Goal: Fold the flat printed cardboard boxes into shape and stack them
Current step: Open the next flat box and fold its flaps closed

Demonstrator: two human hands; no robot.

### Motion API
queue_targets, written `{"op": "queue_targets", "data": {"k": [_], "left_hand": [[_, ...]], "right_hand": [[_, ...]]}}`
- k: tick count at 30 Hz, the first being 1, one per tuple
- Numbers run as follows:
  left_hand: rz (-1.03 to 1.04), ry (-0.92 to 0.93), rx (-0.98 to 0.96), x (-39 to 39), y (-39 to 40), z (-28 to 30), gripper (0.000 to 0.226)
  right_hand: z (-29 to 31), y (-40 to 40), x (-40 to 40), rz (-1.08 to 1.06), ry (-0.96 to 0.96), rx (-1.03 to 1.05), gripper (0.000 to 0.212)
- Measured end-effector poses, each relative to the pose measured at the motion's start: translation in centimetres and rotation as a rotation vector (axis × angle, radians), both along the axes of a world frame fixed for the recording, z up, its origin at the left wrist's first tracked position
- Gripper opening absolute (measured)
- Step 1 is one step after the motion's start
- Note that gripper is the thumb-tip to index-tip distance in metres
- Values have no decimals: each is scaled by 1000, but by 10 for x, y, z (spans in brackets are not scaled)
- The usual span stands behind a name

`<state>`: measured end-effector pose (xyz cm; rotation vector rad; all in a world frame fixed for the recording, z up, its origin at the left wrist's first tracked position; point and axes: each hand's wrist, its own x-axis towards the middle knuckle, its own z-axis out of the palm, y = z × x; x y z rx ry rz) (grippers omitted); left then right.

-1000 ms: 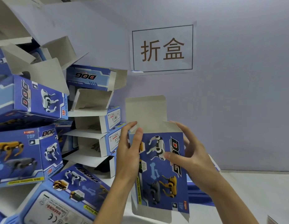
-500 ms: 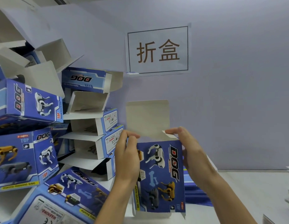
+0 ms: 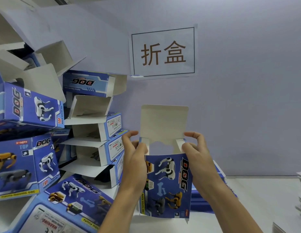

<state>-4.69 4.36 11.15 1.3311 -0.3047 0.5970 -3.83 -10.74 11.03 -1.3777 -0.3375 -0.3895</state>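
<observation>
Holding the box (image 3: 168, 184) upright above the tabletop (image 3: 264, 207), your left hand (image 3: 134, 158) and right hand (image 3: 195, 152) each grip a side dust flap; fold both inward squarely before lowering the raised lid flap (image 3: 164, 123).

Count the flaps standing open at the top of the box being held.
3: the tall lid flap upright at the back, a small side flap by the left hand, and another side flap by the right hand. None looks hidden.

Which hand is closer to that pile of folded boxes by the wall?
Left. The left hand holds the box's left edge, right beside the pile of folded boxes; the right hand holds the far edge, away from it.
</observation>
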Motion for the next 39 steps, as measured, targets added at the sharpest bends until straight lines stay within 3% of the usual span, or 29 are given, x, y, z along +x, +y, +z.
{"op": "queue_targets", "data": {"k": [5, 10, 16, 22, 25, 28, 31, 35, 39], "left_hand": [[-78, 36, 31, -1, 3, 2, 42], [-31, 9, 24, 2, 4, 1, 46], [39, -90, 1, 0, 1, 0, 21], [17, -145, -131, 1, 2, -6, 45], [8, -134, -79, 3, 3, -9, 44], [-146, -113, 35, 0, 9, -9, 41], [-206, -100, 140, -4, 13, -10, 36], [-255, -127, 159, -6, 17, -10, 29], [-234, -203, 196, -7, 20, -9, 31]], "right_hand": [[-1, -3, 2, 22, 4, 32, 29], [0, 0, -1, 101, -23, 38, 41], [-3, 2, 1, 46, -63, 82, 20], [-11, 6, 1, 52, -83, 149, 26], [-14, 4, -2, 145, -72, 164, 29], [-13, -2, -7, 301, -101, 140, 31], [-13, -6, -7, 360, -102, 67, 60], [-15, -9, -2, 327, -108, 36, 35], [-13, -7, -4, 313, -122, 52, 41]]}}
